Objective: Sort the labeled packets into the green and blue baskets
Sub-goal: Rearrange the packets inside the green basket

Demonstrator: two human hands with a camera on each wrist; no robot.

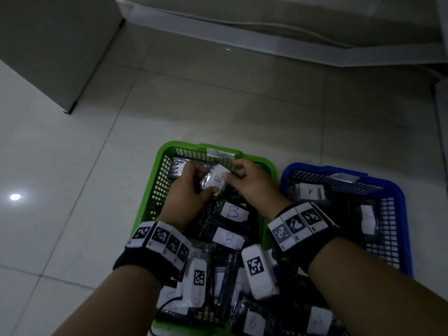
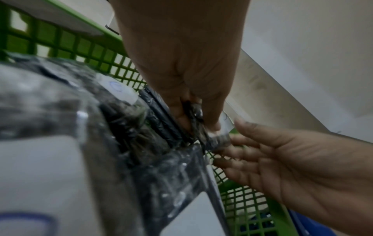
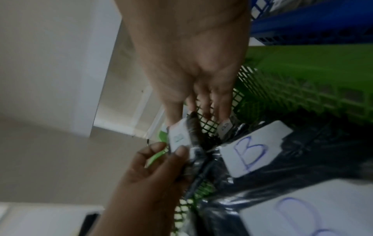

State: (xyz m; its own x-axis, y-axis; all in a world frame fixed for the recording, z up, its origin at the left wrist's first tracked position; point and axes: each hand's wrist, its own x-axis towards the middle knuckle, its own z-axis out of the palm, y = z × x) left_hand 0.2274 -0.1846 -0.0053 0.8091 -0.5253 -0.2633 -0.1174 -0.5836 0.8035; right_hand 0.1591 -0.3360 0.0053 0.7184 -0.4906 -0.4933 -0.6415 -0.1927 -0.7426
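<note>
left hand (image 1: 191, 187): pinches the b packet (image 1: 216, 179) over the green basket (image 1: 160, 170)
right hand (image 1: 249, 184): fingertips grasp its other edge
green basket: several b packets inside
blue basket (image 1: 397, 202): 2 a packets visible
left: unsorted pile (image 1: 252, 321) near the wrists

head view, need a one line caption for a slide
Both hands hold a B-labeled packet over the green basket.
</note>
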